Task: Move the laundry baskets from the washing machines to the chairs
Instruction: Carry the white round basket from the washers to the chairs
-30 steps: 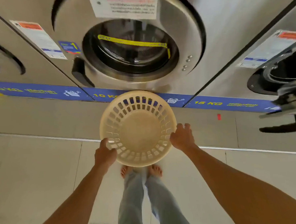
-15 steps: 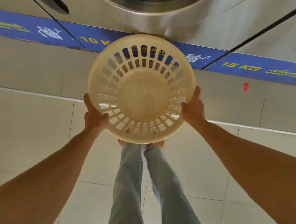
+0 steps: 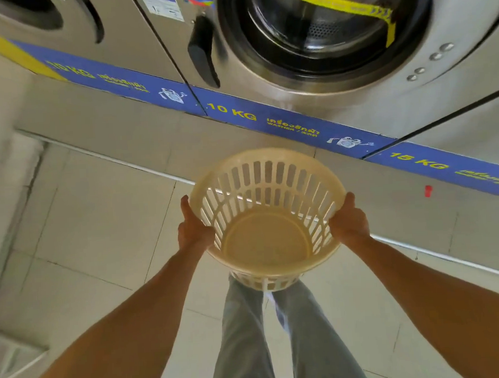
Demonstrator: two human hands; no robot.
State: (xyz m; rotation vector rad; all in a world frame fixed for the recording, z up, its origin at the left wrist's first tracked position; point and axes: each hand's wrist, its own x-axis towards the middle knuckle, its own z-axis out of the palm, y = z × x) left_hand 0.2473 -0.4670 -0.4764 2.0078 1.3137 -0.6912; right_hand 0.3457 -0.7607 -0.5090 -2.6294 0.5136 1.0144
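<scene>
Two-handed carry, recorded from the head view only.

1. Position of load. Laundry basket (image 3: 269, 239): cream plastic, slotted wall, no laundry inside. Held in the air in front of the 10 KG washing machine (image 3: 309, 93), above the tiled floor (image 3: 100, 225), touching neither. Tipped with the mouth toward the camera, exposing the whole inner base. Near the jeans-clad legs (image 3: 244, 333), overlapping them from this angle; contact impossible to confirm.

2. Grip. Left hand (image 3: 194, 230): clamped on the rim at the basket's left side, thumb up along the outer edge, fingers hidden underneath. Right hand (image 3: 348, 219): clamped on the rim at the opposite side, same thumb-up posture. Probable reasons for this arrangement:
- opposed holds on a round rim, to stop rolling or swinging;
- both arms extended, to keep the wall clear of the body;
- rim rather than slats, as likely the stiffest part of a light, flexible shell.

3. Surroundings. Machine door shut, black door handle (image 3: 203, 51) at its left. Blue label strip (image 3: 268, 121) along the machine base, above a raised plinth (image 3: 124, 137). No chairs in sight.

4. Stage, by judgement. Pick-up complete, transport not yet begun. Next: turn away from the machines, locate a chair, keep the rim level while walking, set down on the seat before releasing either side.
</scene>
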